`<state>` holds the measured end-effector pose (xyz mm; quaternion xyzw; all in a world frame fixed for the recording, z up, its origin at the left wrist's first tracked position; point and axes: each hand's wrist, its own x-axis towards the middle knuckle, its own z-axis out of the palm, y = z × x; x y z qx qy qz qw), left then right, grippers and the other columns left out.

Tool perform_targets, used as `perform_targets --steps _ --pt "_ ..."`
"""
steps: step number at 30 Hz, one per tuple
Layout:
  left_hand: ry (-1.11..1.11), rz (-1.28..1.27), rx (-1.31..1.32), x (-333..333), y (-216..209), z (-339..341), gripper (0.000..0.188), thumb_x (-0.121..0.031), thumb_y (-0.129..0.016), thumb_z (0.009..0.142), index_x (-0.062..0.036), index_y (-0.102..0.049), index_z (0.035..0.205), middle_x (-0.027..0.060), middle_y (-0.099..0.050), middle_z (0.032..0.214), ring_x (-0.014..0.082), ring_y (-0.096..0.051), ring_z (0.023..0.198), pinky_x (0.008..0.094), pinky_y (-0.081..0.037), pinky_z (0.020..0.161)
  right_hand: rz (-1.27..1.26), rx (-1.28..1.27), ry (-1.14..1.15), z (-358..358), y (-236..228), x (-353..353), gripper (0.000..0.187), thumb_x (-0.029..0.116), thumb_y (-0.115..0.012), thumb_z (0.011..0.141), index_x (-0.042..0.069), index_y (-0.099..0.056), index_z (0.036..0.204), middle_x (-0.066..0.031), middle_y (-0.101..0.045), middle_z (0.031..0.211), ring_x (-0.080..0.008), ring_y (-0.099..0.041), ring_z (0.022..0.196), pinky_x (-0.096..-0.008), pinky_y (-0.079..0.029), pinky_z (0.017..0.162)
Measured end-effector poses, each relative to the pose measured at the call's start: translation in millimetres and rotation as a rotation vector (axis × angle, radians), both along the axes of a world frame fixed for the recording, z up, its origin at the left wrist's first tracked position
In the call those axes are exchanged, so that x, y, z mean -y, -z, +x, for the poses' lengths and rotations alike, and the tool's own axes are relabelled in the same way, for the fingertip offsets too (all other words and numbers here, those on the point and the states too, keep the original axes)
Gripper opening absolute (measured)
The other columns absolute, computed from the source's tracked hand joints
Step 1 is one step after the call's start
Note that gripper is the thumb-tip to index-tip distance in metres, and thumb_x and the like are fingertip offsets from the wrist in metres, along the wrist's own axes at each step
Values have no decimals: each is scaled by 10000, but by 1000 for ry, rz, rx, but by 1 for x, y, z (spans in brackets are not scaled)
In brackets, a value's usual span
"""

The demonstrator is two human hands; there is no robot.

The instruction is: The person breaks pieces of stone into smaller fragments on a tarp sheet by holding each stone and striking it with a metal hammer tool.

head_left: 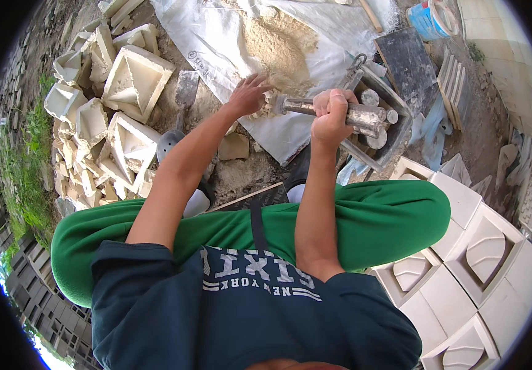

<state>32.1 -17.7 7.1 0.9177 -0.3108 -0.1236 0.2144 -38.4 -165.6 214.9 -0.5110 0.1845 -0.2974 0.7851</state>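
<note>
A mortar-crusted grey metal cylinder tool (334, 111) is clamped in the right hand (331, 117), its long axis lying crosswise, left to right. The left hand (247, 94), fingers spread apart, is rested on a small pale stone fragment (260, 110) just left of the grip, beside the sand heap (278, 43) on the white woven sheet (216, 49).

Two hands in view: left hand (247, 94) spread over a lump on the sheet, right hand (331, 116) closed around one grey metal cylinder (334, 111). One white woven sheet (216, 43), carrying one heap of sand (278, 43). One trowel (186, 89) lying on the dirt. One blue bucket (429, 18) at the top right. One dark metal frame (389, 123) holding about three short round pegs (378, 123). Five whole white moulded blocks (488, 253) stacked at the right, with a sixth partly hidden behind the knee. Broken cast pieces (106, 123) piled at the left, too many and too jumbled to count exactly.
</note>
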Motion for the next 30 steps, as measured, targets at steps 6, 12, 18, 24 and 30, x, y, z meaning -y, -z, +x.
perform_targets --steps 6,12,18,24,30 --pt "88 49 14 4 -22 -14 311 -179 -573 808 -208 -616 1115 4 -506 1248 262 -342 1258 415 -275 1043 -76 85 54 -3 -3 31 162 67 -488 790 54 -438 636 3 -393 492 -66 -305 413 -226 -245 401" --pt "186 -37 138 -7 -20 -10 426 -89 -502 814 -198 -530 1225 8 -461 1320 220 -368 1249 416 -242 1059 -106 72 27 -12 -7 33 163 62 -490 778 54 -435 625 3 -388 494 -68 -300 415 -227 -237 399" --pt "-389 141 3 -25 -30 -18 462 -116 -508 795 -171 -480 1253 75 -411 1340 254 -338 1274 426 -305 1032 -60 125 -148 -17 -35 13 208 38 -470 776 73 -378 593 11 -354 485 -71 -296 411 -233 -240 397" --pt "-497 364 -341 -14 -58 -29 539 -63 -474 778 -190 -417 1299 108 -411 1335 296 -401 1229 402 -356 1002 -334 2 -205 5 34 -7 235 74 -524 788 28 -455 568 40 -414 527 -47 -355 466 -242 -255 425" --pt "-623 209 -390 -20 -49 -54 371 -107 -459 823 -69 -471 1193 177 -481 1230 331 -436 1189 406 -400 958 -45 56 -161 -5 7 3 190 74 -502 792 51 -434 616 13 -399 498 -62 -346 430 -227 -272 413"
